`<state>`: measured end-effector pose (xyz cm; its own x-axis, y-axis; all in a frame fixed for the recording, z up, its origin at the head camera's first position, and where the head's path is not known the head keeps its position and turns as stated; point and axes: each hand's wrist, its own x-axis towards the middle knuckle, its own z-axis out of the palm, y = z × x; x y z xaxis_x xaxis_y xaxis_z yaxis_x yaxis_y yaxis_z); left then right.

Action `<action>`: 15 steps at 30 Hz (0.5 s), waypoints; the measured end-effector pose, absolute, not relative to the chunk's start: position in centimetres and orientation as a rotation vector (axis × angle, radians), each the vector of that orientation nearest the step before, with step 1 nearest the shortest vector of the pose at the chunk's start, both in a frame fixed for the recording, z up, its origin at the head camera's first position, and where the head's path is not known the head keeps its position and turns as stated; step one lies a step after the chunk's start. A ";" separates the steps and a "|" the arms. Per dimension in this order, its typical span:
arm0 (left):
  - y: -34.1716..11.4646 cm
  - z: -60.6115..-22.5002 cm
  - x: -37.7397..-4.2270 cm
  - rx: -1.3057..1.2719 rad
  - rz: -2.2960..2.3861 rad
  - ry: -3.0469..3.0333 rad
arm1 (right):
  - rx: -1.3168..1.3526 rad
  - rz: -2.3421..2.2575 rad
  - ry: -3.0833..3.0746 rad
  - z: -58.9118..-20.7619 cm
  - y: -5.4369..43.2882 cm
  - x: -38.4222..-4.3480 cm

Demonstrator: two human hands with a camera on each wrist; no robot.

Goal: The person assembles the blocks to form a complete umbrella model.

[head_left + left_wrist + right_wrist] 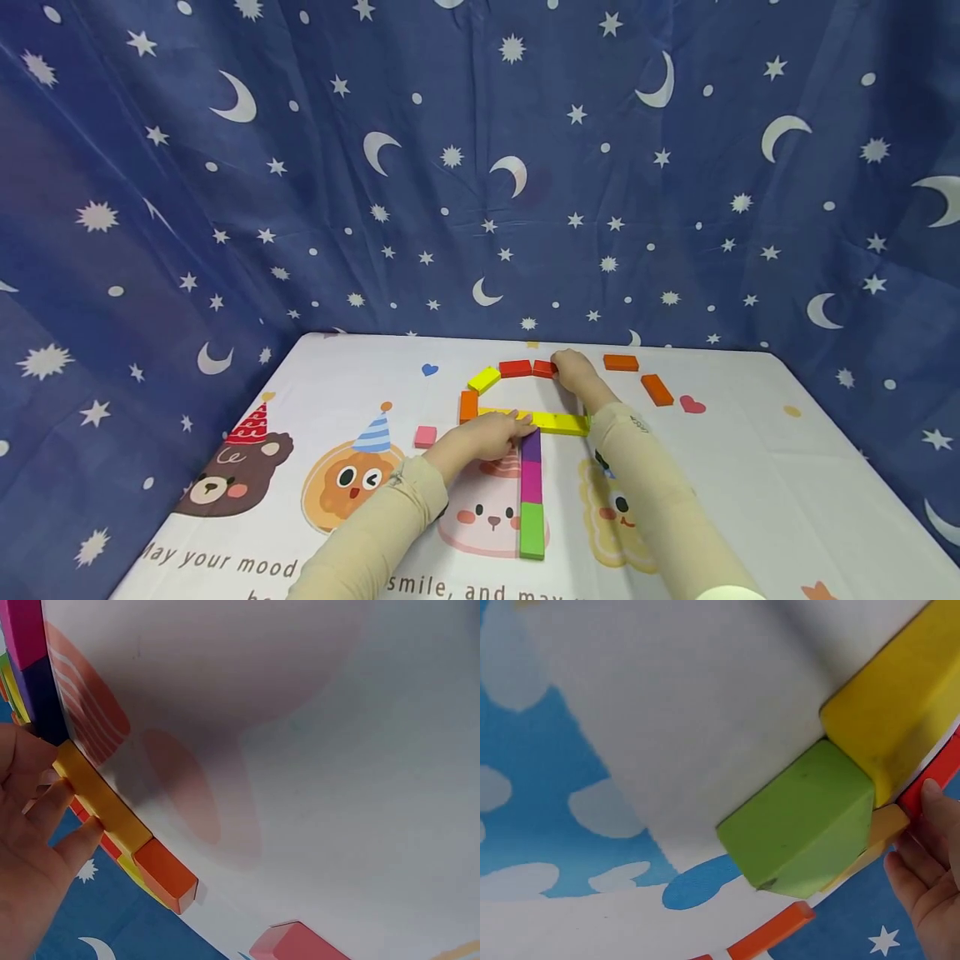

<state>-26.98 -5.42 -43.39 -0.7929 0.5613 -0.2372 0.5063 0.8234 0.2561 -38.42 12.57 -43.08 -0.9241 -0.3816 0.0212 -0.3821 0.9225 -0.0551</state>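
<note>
Wooden blocks form an umbrella-like outline on the tablecloth. Near its top right, my right hand (576, 372) pinches a small red block (939, 774) between thumb and fingers. Beside it in the arc are another red block (515, 368), a yellow block (484, 380) and an orange block (468, 406). My left hand (497, 435) rests its extended fingertips against the row of yellow blocks (562, 424), close to the purple block (531, 445). Below that stand a magenta block (531, 482) and a green block (532, 531). Another green block (802, 817) ends the yellow row, largely hidden in the head view.
A pink block (425, 437) lies left of the outline. Two orange blocks, one at the back (621, 362) and one tilted (657, 390), lie to the right. A blue curtain (450, 250) with moons and stars hangs behind the printed white tablecloth (750, 467).
</note>
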 end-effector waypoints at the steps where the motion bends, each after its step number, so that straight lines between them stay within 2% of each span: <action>1: -5.4 -43.4 -27.0 0.816 0.259 2.704 | 0.621 0.093 -3.054 -43.9 12.8 -39.2; 2: -5.4 -43.4 -26.9 0.823 0.257 2.704 | 0.609 0.083 -3.059 -44.9 13.0 -40.2; 8: -5.2 -43.3 -26.9 0.846 0.262 2.698 | 0.589 0.149 -3.076 -44.7 13.3 -39.8; 15: -5.2 -43.4 -26.9 0.819 0.281 2.697 | 0.385 0.347 -3.227 -43.8 14.7 -39.4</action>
<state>-26.92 -5.18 -43.40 -0.7893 0.5679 -0.2334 0.5077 0.8175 0.2720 -39.42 14.68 -43.78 -0.9643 -0.2452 -0.0995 -0.2184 0.9498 -0.2239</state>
